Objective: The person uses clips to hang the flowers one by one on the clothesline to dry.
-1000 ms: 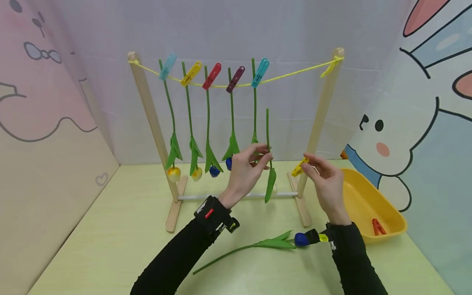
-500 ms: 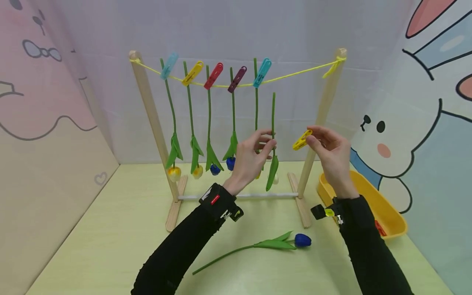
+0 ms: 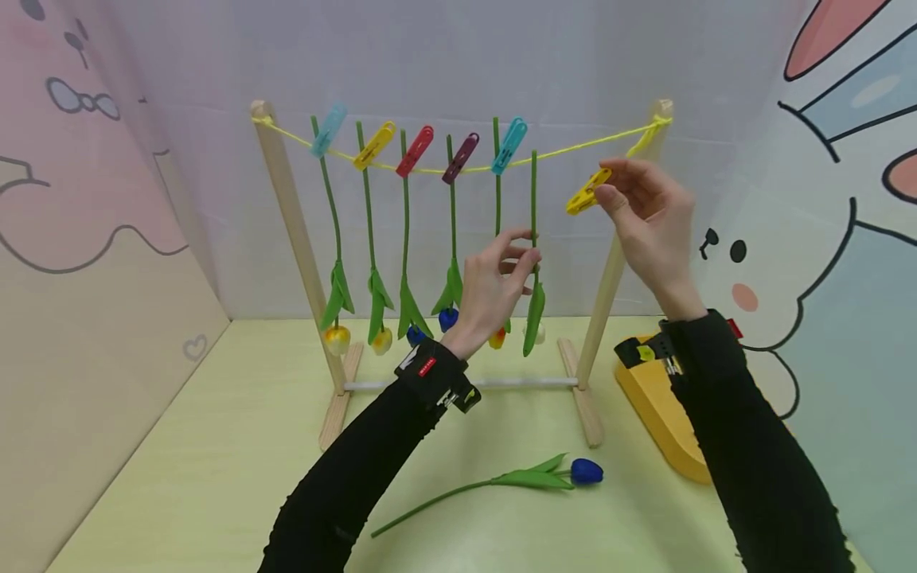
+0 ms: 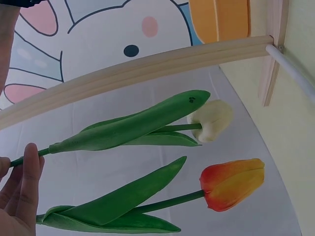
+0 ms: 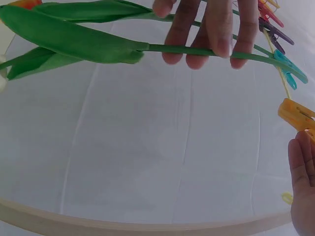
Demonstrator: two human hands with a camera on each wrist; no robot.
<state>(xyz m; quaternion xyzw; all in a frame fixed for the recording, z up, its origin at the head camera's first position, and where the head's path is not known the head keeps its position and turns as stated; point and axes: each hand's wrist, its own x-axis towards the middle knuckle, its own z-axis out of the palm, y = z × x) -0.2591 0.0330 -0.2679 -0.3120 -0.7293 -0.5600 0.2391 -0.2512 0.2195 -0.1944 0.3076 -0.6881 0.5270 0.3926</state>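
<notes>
My left hand (image 3: 494, 286) pinches the green stem of a white tulip (image 4: 214, 120), which hangs head down with its stem tip up at the yellow line (image 3: 566, 149). My right hand (image 3: 648, 223) holds a yellow clothespin (image 3: 589, 191) between thumb and fingers, just right of that stem tip and slightly below the line. Left of the held stem, an orange-red tulip (image 4: 231, 184) hangs from a turquoise clothespin (image 3: 509, 146). Further left, more tulips hang upside down from a purple clothespin (image 3: 461, 157), a red clothespin (image 3: 415, 151), a yellow one and a light blue one.
A wooden rack (image 3: 605, 306) with two posts carries the line, and a white bar (image 3: 526, 382) joins its feet. On the table (image 3: 215, 477) lies a blue tulip (image 3: 586, 472). A yellow basin (image 3: 662, 414) stands at right, partly behind my right arm.
Both hands have risen, the left bringing the white tulip's stem tip up to the line. The right hand has lifted the yellow clothespin from beside the post's lower part to near the line.
</notes>
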